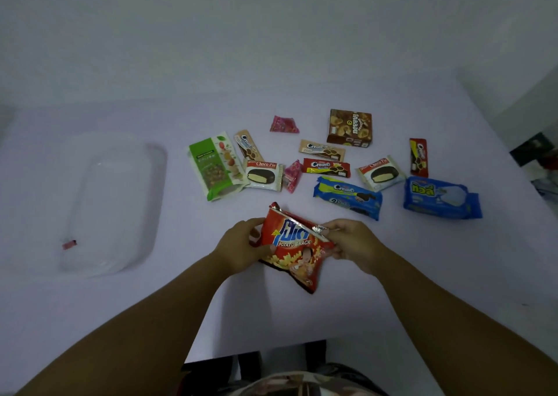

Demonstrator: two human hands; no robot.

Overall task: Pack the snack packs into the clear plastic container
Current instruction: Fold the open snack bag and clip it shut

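Both hands hold a red potato snack bag just above the white table. My left hand grips its left edge and my right hand pinches its right top corner. The clear plastic container lies at the left of the table, apart from the snacks. Beyond the bag lie several snack packs: a green nut pouch, two Choco Pie packs, a blue Cream-O pack, a blue biscuit pack and a brown box.
Smaller Cream-O bars and pink candy wrappers are scattered among the packs. The table's front edge runs close to my body. Dark objects sit off the table's right side.
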